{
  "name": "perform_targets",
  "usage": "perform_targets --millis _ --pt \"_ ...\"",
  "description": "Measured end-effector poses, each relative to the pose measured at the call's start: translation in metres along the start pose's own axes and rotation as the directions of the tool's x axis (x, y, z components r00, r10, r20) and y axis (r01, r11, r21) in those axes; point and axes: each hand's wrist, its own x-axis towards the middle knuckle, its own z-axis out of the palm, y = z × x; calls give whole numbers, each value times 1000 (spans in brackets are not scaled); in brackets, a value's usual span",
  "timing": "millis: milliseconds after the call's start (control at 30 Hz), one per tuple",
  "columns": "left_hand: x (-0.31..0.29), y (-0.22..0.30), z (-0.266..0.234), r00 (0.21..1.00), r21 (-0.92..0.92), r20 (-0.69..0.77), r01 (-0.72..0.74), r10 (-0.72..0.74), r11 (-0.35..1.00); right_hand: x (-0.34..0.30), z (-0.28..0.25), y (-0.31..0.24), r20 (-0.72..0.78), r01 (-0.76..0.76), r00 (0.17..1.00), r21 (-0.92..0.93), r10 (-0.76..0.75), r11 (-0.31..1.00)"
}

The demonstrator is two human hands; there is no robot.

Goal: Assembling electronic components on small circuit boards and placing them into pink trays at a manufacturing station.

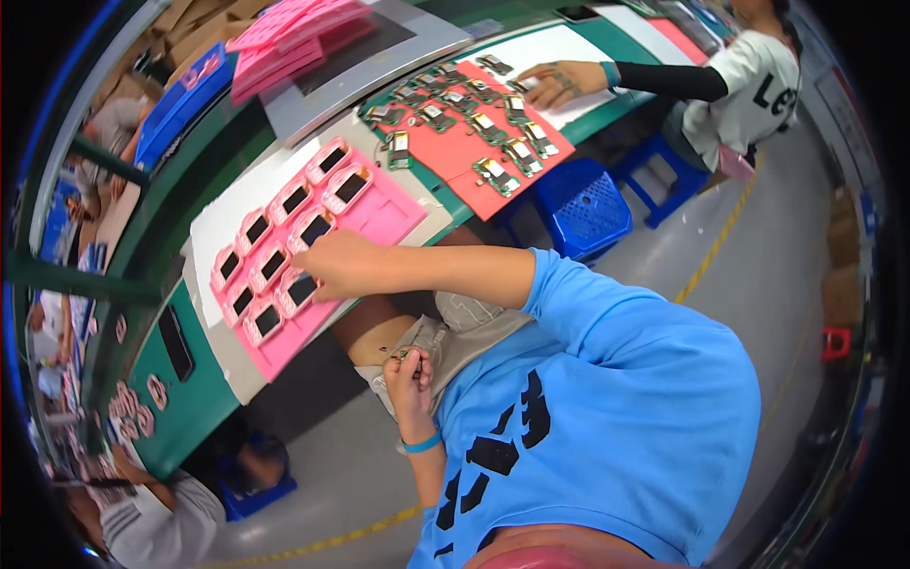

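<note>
My right hand (343, 266) reaches over a pink tray (396, 211) and rests among small pink cases with dark screens. Its fingers curl down at one pink case (302, 288); whatever they pinch is hidden beneath them. Several more such cases, like the pink case (346, 189) farther along, sit in rows in the tray. Close to my lap, my left hand (410, 372), with a blue wristband, is closed around a small piece with some green on it, too small to make out.
Red sheets (432, 169) hold several green circuit boards (487, 129). A co-worker's hand (559, 83) touches a board there. Pink trays (289, 38) are stacked beyond. A phone (176, 342) and loose pink frames (131, 410) lie on the green table at left. A blue stool (580, 207) stands right.
</note>
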Motion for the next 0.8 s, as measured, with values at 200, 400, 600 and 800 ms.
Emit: perform_targets --millis 200,400,600,800 --pt "4 1 5 995 -65 77 -64 68 996 -14 -30 -2 86 -11 996 92 3 996" --pt "-4 20 6 987 -145 96 -112 126 983 -80 -56 35 -29 -83 996 168 90 982" --pt "1 100 53 963 177 95 -265 252 948 -98 -76 48 7 -204 976 370 217 906" --pt "28 168 112 952 745 5 -207 306 633 -141 -100 59 112 -339 921 702 372 626"
